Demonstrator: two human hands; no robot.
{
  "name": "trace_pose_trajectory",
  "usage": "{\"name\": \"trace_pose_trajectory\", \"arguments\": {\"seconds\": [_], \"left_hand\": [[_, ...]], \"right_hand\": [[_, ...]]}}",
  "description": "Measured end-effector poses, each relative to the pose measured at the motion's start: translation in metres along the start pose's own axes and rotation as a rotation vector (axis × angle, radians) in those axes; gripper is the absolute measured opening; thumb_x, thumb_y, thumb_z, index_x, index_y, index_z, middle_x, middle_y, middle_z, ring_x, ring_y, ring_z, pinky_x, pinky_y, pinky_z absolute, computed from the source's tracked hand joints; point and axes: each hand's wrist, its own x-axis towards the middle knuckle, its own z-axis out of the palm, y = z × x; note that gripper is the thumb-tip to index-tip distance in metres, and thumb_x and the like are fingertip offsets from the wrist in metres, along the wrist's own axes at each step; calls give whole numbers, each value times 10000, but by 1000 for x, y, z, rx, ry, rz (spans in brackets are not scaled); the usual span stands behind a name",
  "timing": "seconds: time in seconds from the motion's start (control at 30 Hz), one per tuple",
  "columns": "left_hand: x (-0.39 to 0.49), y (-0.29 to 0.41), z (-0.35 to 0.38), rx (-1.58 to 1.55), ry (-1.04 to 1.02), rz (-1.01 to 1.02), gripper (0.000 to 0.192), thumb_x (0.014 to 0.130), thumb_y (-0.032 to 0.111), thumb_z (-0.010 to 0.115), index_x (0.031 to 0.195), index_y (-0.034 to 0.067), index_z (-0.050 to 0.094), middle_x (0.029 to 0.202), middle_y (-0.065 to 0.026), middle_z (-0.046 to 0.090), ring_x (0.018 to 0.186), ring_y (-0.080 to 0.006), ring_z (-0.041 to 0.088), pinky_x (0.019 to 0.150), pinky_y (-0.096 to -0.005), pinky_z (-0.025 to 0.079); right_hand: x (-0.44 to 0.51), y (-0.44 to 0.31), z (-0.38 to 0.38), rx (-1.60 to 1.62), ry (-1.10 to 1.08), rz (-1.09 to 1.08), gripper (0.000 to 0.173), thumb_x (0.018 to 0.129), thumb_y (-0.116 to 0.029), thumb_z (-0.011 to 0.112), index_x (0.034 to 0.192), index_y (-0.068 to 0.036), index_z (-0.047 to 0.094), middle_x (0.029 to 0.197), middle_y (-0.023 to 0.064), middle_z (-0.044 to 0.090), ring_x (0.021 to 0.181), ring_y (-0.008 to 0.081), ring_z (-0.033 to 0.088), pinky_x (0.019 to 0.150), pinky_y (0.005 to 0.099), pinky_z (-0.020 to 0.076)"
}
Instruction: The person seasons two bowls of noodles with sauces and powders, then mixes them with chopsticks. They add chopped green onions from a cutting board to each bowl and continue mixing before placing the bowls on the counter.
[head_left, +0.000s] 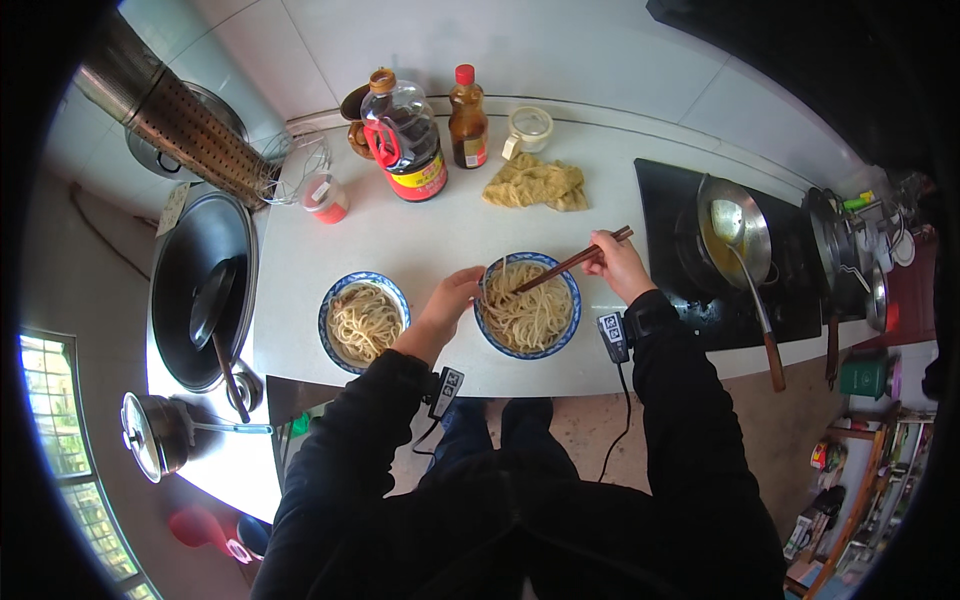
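Observation:
Wooden chopsticks (576, 259) are held in my right hand (616, 266), their tips down among pale noodles (529, 319). These noodles fill a blue-and-white patterned bowl (574, 311) in front of me. My left hand (452, 300) grips that bowl's left rim, its fingertips by the edge; the thumb's exact hold is hard to make out. A few noodle strands rise near those fingers. To the left, behind my left forearm, stands a second blue-patterned bowl (325, 334) with noodles (365, 322) and some brownish bits.
Behind the bowls stand a large soy sauce bottle (409, 142), a red-capped bottle (468, 120), a lidded jar (531, 129) and a crumpled yellow-brown cloth (536, 184). Right, a pan (757, 232) with a ladle (752, 289) rests on a black cooktop (660, 195). A wok (202, 300) sits left.

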Motion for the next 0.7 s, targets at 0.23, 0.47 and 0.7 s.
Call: {"name": "trace_pose_trajectory", "arguments": {"seconds": [0.23,0.47,0.7], "left_hand": [[-8,27,20,402,-50,281,479,780,35,527,1255,40,585,1147,-128,648,1082,-198,583,933,-308,444],[-15,-1,-7,467,265,361,414,758,-1,570,1171,19,603,1116,-131,652,1054,-227,609,911,-340,481],[-21,-34,-8,243,191,27,501,814,49,629,1299,10,511,1107,-157,606,866,-206,652,654,-288,569]], "right_hand": [[-54,-41,22,-441,-181,-226,263,976,-202,506,757,-58,525,610,37,586,520,81,552,479,206,403],[-84,-67,-11,-365,158,-408,263,972,-243,532,804,-42,554,618,27,571,519,79,548,466,215,402],[-62,-17,30,-365,-11,-339,243,973,-253,545,843,-48,550,669,25,593,582,89,576,547,235,456]]}}
